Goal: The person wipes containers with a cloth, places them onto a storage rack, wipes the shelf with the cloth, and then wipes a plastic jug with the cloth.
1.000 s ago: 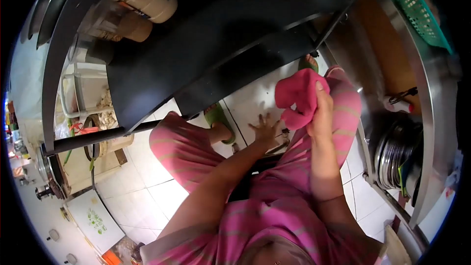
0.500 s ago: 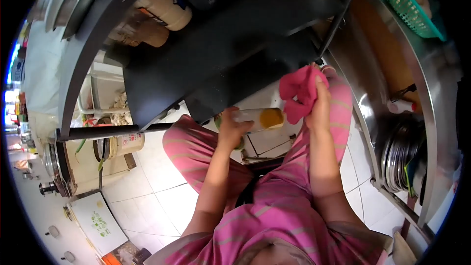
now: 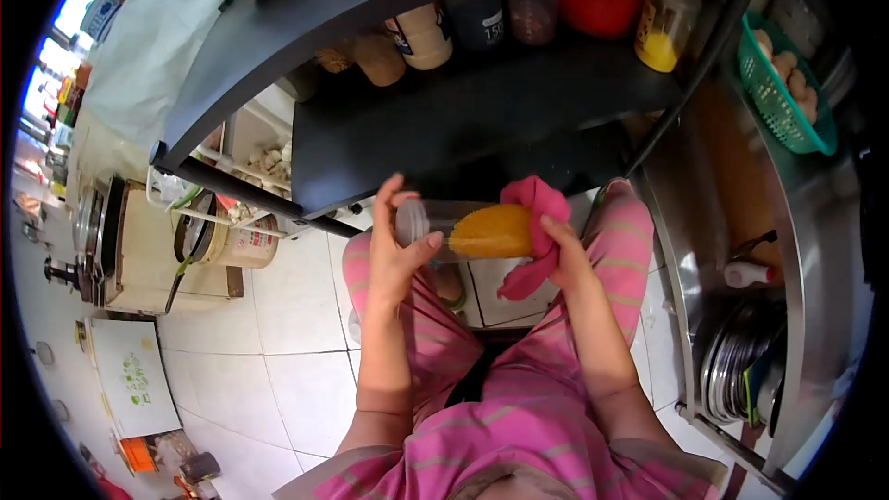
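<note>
White with a green leaf print, a flat rectangular panel (image 3: 134,380) is at the left, and beyond it a round cream bucket with red lettering (image 3: 252,243) rests near the tiled floor's edge. Next comes the left hand (image 3: 394,250), curved around the pale-capped end of a clear cylindrical jar (image 3: 486,230), thumb on the near side and one finger lifted off; the other fingers are partly hidden. The jar lies sideways above the person's knees, orange contents gathered toward its right end. There a soft bright-pink cloth (image 3: 528,278) wraps part of that end, pinched by the right hand (image 3: 569,259), its thumb on top and its fingers mostly hidden.

Half a second ago jar and cloth were apart; a second ago the left hand was empty and spread. Now they touch, so the work seems to have passed from fetching the jar to handling its orange-filled end, both hands sharing it.

Farther right, a perforated teal plastic basket (image 3: 778,111) sits above a stack of shiny round metal plates (image 3: 727,366).
</note>
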Demonstrator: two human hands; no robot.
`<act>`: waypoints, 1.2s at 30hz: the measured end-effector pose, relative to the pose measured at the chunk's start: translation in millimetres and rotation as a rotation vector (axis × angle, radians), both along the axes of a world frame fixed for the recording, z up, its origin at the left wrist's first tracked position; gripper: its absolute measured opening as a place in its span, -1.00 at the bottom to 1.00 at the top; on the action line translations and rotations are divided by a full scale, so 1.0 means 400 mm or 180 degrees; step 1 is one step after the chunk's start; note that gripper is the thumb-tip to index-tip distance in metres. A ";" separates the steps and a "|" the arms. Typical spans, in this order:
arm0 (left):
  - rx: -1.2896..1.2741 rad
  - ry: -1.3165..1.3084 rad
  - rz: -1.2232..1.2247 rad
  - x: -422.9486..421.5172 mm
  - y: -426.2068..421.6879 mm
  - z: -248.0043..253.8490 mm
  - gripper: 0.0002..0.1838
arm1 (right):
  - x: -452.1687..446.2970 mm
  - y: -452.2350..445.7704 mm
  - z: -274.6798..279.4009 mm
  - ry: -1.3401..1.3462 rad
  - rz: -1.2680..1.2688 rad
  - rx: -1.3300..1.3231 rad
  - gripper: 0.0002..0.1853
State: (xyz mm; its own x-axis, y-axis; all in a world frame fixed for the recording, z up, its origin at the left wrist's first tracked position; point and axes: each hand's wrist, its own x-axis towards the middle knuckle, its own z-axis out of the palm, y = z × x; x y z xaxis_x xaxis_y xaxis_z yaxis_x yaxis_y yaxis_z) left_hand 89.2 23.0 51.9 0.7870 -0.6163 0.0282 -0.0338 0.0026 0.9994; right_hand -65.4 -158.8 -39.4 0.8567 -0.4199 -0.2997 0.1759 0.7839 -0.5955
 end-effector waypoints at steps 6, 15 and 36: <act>-0.1861 -0.0130 0.0308 -0.040 -0.093 -0.073 0.33 | 0.026 0.076 0.017 -0.0018 0.0210 0.0641 -0.43; -0.1070 0.0079 -0.0482 -0.060 -0.108 -0.125 0.18 | 0.000 0.063 0.072 0.0354 -0.1087 -0.0960 -0.74; -0.2168 0.1106 -0.0652 -0.048 -0.101 -0.174 0.04 | 0.055 0.091 0.082 0.0173 -0.0400 -0.2223 -0.37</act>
State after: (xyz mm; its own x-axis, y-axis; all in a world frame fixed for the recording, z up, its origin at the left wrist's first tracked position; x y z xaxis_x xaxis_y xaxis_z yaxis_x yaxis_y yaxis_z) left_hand 70.0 -17.5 -17.7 0.6926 -0.6854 0.2248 0.3473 0.5900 0.7289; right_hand -43.6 -122.3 -6.5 0.7806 -0.6241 0.0348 0.1958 0.1914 -0.9618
